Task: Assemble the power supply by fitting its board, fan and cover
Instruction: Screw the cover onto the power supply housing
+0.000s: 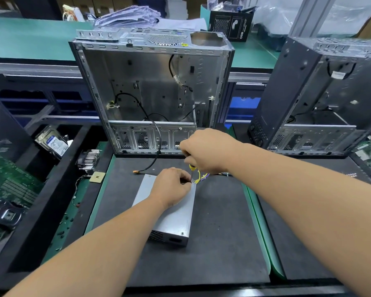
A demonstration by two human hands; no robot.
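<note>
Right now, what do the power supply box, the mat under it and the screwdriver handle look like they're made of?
Power supply box: looks like bare sheet metal, a dull silver-grey with a soft sheen and a punched vent grille at its near end.
Mat: dark and matte with no glare, probably rubber or foam.
Screwdriver handle: glossy yellow and black, likely plastic, mostly hidden in the right hand.

We stand in a computer assembly workshop: bare metal PC cases line our bench, with loose motherboards and a hard drive.

Bright, even overhead light — soft shadows, edges bowed.
</note>
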